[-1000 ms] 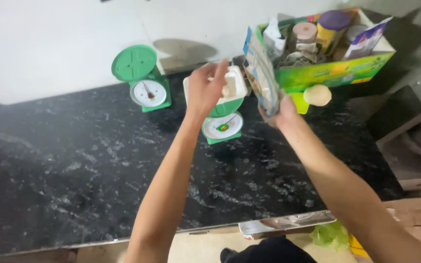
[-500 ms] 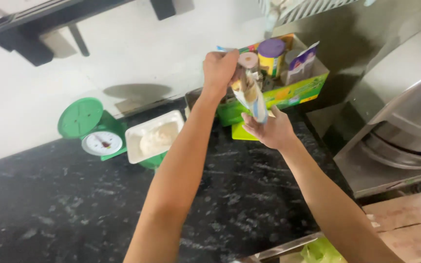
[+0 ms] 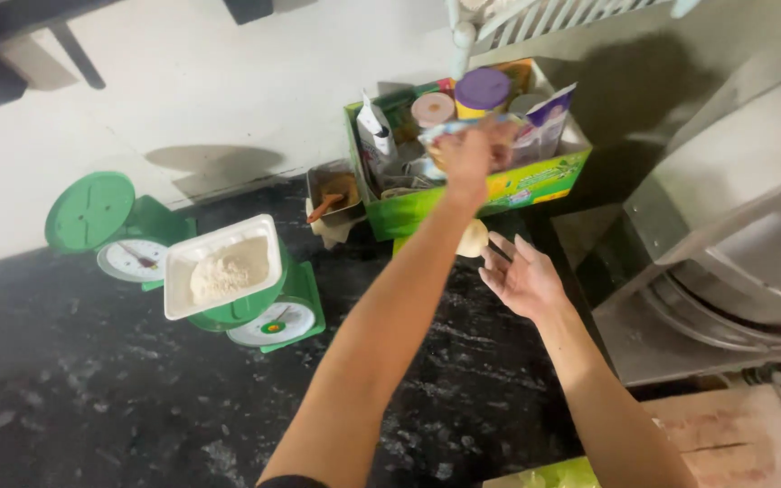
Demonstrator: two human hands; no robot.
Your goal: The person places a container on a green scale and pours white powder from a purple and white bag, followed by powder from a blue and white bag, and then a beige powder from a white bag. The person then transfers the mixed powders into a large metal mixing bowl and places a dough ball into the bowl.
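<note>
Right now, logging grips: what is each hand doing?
Left hand: closed on a flat pale-blue packet over the green cardboard box.
Right hand: open, empty.

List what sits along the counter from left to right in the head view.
Empty green scale → scale with white tray of flour → small metal tin with spoon → green box of packets and jars, with the left hand over it → open right hand → metal machine.
</note>
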